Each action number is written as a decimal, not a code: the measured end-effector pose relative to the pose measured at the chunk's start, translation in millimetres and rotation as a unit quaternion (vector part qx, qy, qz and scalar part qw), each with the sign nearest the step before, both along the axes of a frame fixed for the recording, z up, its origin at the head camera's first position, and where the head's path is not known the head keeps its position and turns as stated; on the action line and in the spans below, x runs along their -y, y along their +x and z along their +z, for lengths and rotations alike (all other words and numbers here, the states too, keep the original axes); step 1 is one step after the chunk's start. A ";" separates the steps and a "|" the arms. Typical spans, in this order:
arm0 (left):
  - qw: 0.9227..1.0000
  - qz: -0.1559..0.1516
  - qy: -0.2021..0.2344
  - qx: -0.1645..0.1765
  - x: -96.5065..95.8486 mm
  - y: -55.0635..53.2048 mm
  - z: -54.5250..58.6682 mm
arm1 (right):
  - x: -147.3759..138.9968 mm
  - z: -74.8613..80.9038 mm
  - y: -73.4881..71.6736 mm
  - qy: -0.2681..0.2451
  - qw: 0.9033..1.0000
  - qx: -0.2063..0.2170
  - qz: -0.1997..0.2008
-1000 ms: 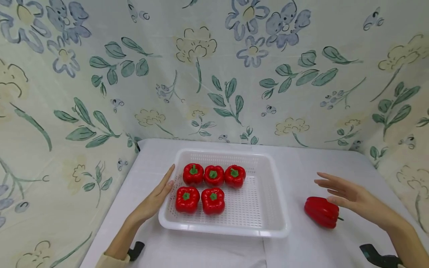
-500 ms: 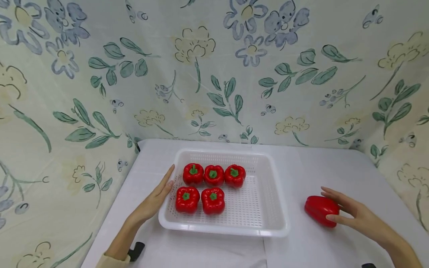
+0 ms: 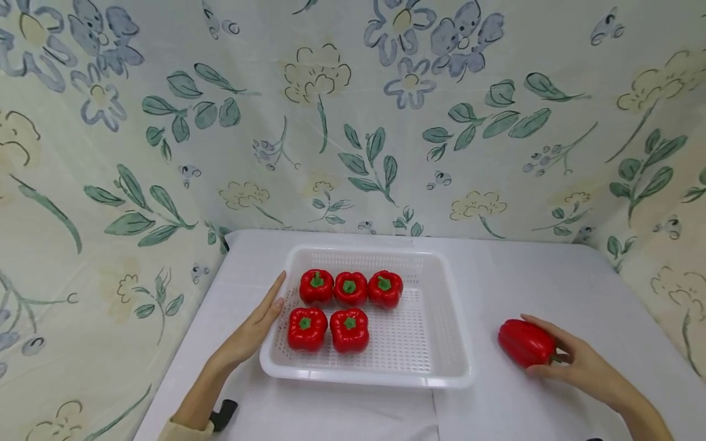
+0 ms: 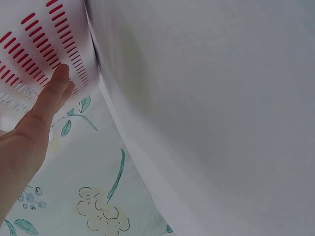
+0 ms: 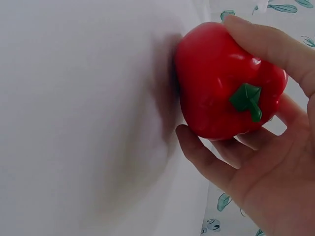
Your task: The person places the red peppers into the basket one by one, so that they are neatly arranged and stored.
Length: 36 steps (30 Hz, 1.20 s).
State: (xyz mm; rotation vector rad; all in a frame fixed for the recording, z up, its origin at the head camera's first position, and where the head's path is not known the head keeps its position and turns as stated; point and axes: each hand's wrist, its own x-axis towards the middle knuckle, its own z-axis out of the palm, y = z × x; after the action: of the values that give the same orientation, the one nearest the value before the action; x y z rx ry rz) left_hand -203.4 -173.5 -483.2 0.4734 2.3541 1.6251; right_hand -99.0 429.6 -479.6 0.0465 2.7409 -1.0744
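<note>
On the table's right side lies a red bell pepper [image 3: 525,343], on its side with the green stem towards my palm. My right hand [image 3: 579,367] grips it, the thumb on the near side and the fingers on the far side; the right wrist view shows the bell pepper [image 5: 221,83] between them. My left hand [image 3: 250,331] lies with straight fingers along the left wall of a white plastic basket [image 3: 366,378]. In the left wrist view the fingers [image 4: 56,83] touch the slotted basket wall. Several red bell peppers [image 3: 349,331] stand stem-up in the basket's left part.
A white cloth covers the table [image 3: 342,410]. Behind it and at both sides hangs a flower-patterned curtain [image 3: 331,153]. The basket's raised rim lies between my hands, and its right part shows bare perforated floor.
My right hand has come down from above the bell pepper and closed its thumb and fingers around it. The left hand and the basket have stayed in place.
</note>
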 end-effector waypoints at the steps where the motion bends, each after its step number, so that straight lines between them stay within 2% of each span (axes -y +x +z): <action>1: 1.000 0.000 0.000 0.000 0.2 0.2 -0.3 | 0.6 0.5 -0.7 0.002 1.000 -0.007 -0.001; 5: 1.000 -0.003 0.004 -0.001 0.2 1.1 -0.6 | 3.0 3.8 -4.1 -0.002 0.999 -0.034 -0.008; 10: 1.000 -0.006 0.006 -0.001 0.2 2.2 0.8 | 5.9 6.3 -6.7 -0.031 0.998 -0.054 -0.012; 17: 1.000 -0.003 0.012 0.000 0.1 2.8 1.2 | 16.3 9.0 -10.2 -0.042 0.993 -0.109 0.007; 21: 1.000 -0.002 0.013 0.000 0.2 2.7 0.7 | 21.8 9.4 -12.0 -0.040 0.993 -0.115 0.005; 24: 1.000 0.000 0.012 0.000 0.4 2.7 0.9 | 23.4 10.4 -14.2 -0.072 0.992 -0.107 -0.001; 28: 1.000 0.002 0.013 0.000 -0.1 2.2 1.1 | 24.5 12.4 -18.0 -0.121 0.983 -0.139 0.009; 31: 1.000 0.001 0.013 -0.001 -0.1 1.7 1.0 | 26.7 14.3 -21.3 -0.122 0.977 -0.175 0.021; 36: 1.000 0.002 0.013 0.000 0.3 1.9 0.4 | 33.9 20.0 -24.0 -0.125 0.978 -0.169 0.019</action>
State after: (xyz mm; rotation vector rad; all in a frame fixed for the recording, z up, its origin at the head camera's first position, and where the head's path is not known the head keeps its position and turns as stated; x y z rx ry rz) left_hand -201.6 -173.8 -482.9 0.4755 2.3379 1.6601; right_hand -123.0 395.7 -459.6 -0.2449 2.8495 -1.5320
